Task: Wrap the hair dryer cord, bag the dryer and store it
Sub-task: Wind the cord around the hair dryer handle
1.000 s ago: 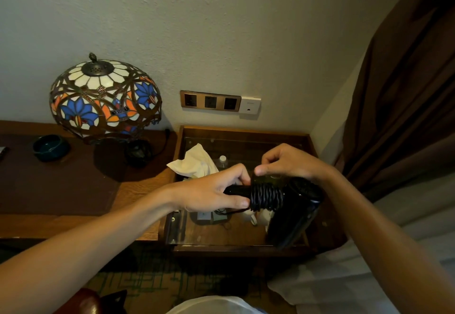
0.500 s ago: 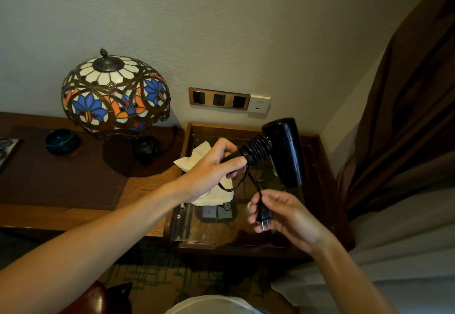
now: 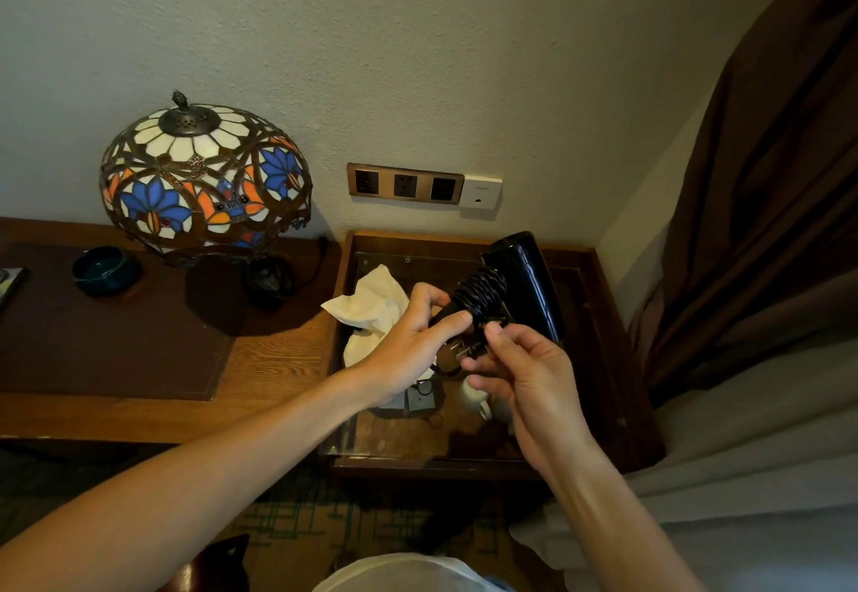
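At the far left of the frame a small dark bowl sits on the brown worktop. Next to it stands a lamp with a glass shade full of blue and orange flowers. On the wall near the middle is a row of sockets. Below them is a wooden tray table with a crumpled white tissue in it. The left hand is curled tight around the handle of the black hair dryer, held up over the tray in the middle of the frame. The cord is wound round the handle (many neat loops). The right hand pinches the plug just under the loops. At the right edge hangs a brown curtain.
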